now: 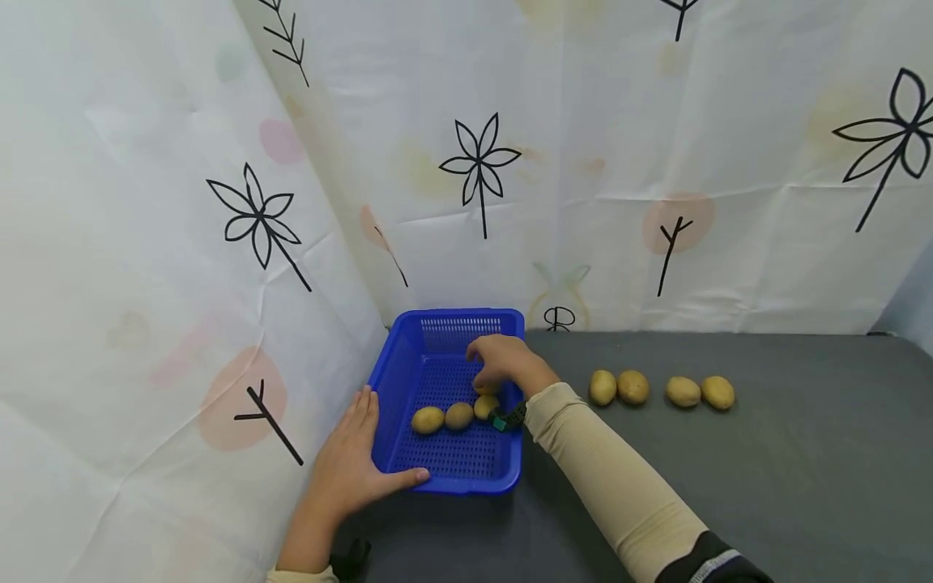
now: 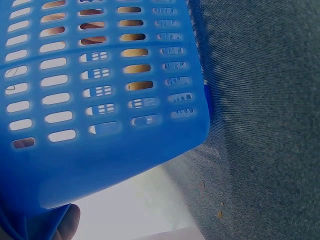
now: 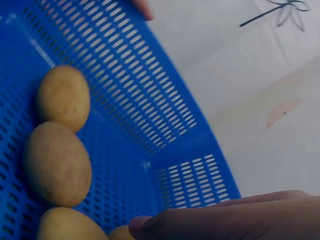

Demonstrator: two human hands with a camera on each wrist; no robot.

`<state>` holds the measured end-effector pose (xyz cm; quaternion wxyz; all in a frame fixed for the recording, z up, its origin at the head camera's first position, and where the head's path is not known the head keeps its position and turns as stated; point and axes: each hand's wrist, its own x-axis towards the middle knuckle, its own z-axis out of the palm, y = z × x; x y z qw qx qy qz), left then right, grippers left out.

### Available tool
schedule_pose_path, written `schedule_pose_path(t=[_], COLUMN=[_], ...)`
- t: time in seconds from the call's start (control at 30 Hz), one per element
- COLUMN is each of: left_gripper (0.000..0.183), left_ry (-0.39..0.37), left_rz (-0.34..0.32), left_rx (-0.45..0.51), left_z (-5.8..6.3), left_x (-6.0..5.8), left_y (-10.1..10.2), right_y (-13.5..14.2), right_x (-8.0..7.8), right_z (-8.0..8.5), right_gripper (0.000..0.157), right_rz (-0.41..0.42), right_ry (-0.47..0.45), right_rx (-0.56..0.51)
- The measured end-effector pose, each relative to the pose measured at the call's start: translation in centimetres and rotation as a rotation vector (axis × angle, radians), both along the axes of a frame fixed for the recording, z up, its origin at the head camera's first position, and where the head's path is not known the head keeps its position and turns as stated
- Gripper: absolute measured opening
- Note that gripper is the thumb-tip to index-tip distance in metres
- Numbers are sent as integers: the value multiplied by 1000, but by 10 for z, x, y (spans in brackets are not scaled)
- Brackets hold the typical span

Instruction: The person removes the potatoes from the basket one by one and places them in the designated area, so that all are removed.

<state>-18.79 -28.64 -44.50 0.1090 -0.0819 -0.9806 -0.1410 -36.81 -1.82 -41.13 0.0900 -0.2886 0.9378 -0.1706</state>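
Note:
A blue plastic basket (image 1: pixel 397 364) holds several potatoes, among them one potato (image 1: pixel 428 419) on the left and a browner potato (image 1: pixel 459 415) beside it. My left hand (image 1: pixel 353 465) lies against the basket's near left corner, fingers straight along the left side, thumb across the front rim. Over the basket's right side, my right hand (image 1: pixel 503 358) reaches in with fingers bent downward and thumb apart from them. Just below it, a potato (image 1: pixel 487 389) is partly hidden. In the right wrist view, a fingertip (image 3: pixel 140 222) overlaps a potato (image 3: pixel 120 233).
Right of the basket, several potatoes lie in two pairs on the dark grey table (image 1: pixel 802 470), one potato (image 1: pixel 602 388) being closest to the basket. A white cloth (image 1: pixel 583 162) with printed plants hangs behind and along the left. A dark wristband (image 1: pixel 509 418) hangs by the right wrist.

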Motion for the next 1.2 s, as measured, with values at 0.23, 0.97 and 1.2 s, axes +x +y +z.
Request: schedule_pose_path(t=[0.23, 0.97, 1.2], left_gripper=[148, 149, 149], left_ry=[4, 17, 12], left_rz=[-16, 0, 2], left_rx=[12, -1, -5], left_z=[-3, -2, 0], left_x=[1, 2, 1], left_y=[1, 0, -2], right_y=[-11, -21, -22], right_x=[3, -4, -6], right_z=[-2, -6, -2], right_gripper=[49, 20, 31], right_rz=[-48, -62, -63], right_ry=[-16, 16, -40], right_rx=[223, 304, 132])
